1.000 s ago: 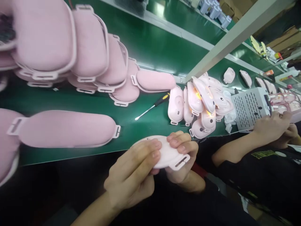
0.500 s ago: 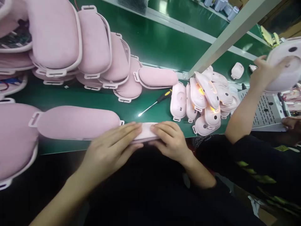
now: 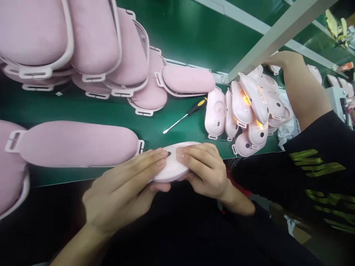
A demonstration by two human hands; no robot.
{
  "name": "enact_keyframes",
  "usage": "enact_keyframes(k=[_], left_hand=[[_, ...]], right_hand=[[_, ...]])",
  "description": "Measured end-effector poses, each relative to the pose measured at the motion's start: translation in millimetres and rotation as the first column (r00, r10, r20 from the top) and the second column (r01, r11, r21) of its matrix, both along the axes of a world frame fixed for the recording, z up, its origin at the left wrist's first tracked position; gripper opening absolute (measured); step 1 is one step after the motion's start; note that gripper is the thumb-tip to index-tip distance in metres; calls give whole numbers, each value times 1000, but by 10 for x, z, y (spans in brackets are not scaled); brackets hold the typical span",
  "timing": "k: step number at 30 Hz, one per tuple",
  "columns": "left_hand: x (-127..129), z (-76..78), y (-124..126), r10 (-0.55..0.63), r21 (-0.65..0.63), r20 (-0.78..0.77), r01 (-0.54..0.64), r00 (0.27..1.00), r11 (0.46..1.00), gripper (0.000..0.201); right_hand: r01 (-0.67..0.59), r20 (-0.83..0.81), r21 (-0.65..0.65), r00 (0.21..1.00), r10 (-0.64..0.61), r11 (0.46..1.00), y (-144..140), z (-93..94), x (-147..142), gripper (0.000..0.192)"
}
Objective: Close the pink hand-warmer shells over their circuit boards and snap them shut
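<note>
My left hand (image 3: 124, 188) and my right hand (image 3: 206, 168) both grip one pink plastic shell (image 3: 173, 162) at the near edge of the green belt (image 3: 177, 40). Fingers of both hands lie across its top, and a small dark hole shows between them. Just left of it lies a long pink padded unit (image 3: 74, 144) with white strap loops at its ends. A yellow-and-black screwdriver (image 3: 185, 115) lies on the belt just beyond the shell.
Several pink padded units (image 3: 94, 48) are stacked at the back left. A heap of pink shells (image 3: 246, 114), some glowing orange, sits to the right. A co-worker's arm in a black sleeve (image 3: 302, 92) reaches over that heap. A grey frame bar (image 3: 277, 33) crosses overhead.
The shell has tilted so that its rounded top shows between my fingers. The co-worker's hand, which held a shell up at the right, has come down behind the heap.
</note>
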State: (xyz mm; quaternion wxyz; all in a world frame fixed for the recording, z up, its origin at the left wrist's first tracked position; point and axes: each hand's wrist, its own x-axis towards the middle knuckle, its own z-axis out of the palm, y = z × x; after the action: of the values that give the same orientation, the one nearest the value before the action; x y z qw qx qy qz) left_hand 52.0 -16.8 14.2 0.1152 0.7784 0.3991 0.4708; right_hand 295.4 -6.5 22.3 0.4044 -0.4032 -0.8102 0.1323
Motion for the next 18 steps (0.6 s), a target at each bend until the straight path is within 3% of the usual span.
enact_keyframes(k=[3,5,9,11,13,15,18], left_hand=[[157,50,-100,171,-15,16,-171,985,985,66],[208,78,-127,220,-23,41,-219,975,976,67],[121,119,-47,102,-73,39,-99,994,992,72],[31,113,30,112,-127,32,-107,993,986,61],[-32,75,100,111,-236,103,-84,988,968,47],[-35,15,143,83,-343,230,1,970,939,44],[75,-49,135,90,-356,354,46,931,933,35]], right_hand=[[41,-131,16,991,-39,999,-35,-60,-107,34],[85,-129,-35,988,-88,996,-30,-132,-126,28],[-8,-71,-98,997,1,995,75,-193,-3,30],[-66,-83,-68,995,61,995,136,-181,107,37],[-64,-156,-125,987,44,990,157,-174,210,39],[-29,-303,-309,951,-69,951,125,-197,275,36],[-115,-491,-580,840,-233,807,31,-289,270,54]])
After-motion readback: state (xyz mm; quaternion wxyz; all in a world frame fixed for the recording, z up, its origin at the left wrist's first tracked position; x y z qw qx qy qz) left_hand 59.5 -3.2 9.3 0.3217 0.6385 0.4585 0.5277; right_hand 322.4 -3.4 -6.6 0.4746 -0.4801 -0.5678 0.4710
